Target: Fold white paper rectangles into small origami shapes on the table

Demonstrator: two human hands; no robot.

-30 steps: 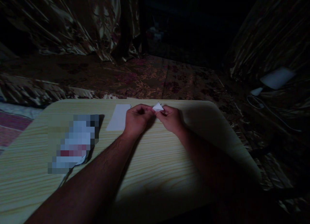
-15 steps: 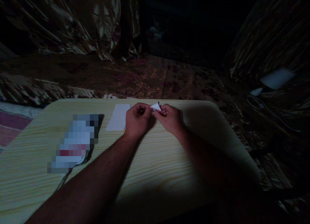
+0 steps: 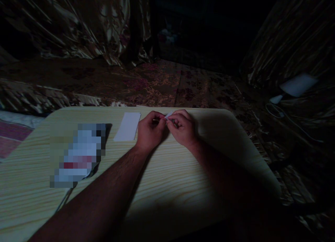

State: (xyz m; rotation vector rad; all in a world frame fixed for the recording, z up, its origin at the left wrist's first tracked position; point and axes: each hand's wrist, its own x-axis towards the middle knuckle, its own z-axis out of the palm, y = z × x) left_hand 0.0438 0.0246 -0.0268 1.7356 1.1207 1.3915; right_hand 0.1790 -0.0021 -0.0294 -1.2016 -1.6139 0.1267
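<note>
Near the far edge of the wooden table (image 3: pixel 157 186), both my hands meet over a small folded piece of white paper (image 3: pixel 168 115). My left hand (image 3: pixel 151 129) pinches its left side between thumb and fingers. From the other side, my right hand (image 3: pixel 182 127) is closed on it, with its fingers lying over the top. Most of the folded paper is hidden behind the fingers. A stack of white paper sheets (image 3: pixel 127 126) lies flat just left of my left hand.
A blurred-out, pixelated object (image 3: pixel 81 154) lies on the table's left side, with a cable (image 3: pixel 62 200) running from it toward me. Beyond the table is a patterned cloth-covered surface (image 3: pixel 157 83). A white object with a cord (image 3: pixel 298 85) sits at the right.
My right hand's fingers have come over the folded paper, so less of it shows. My left hand has shifted slightly right and still pinches it.
</note>
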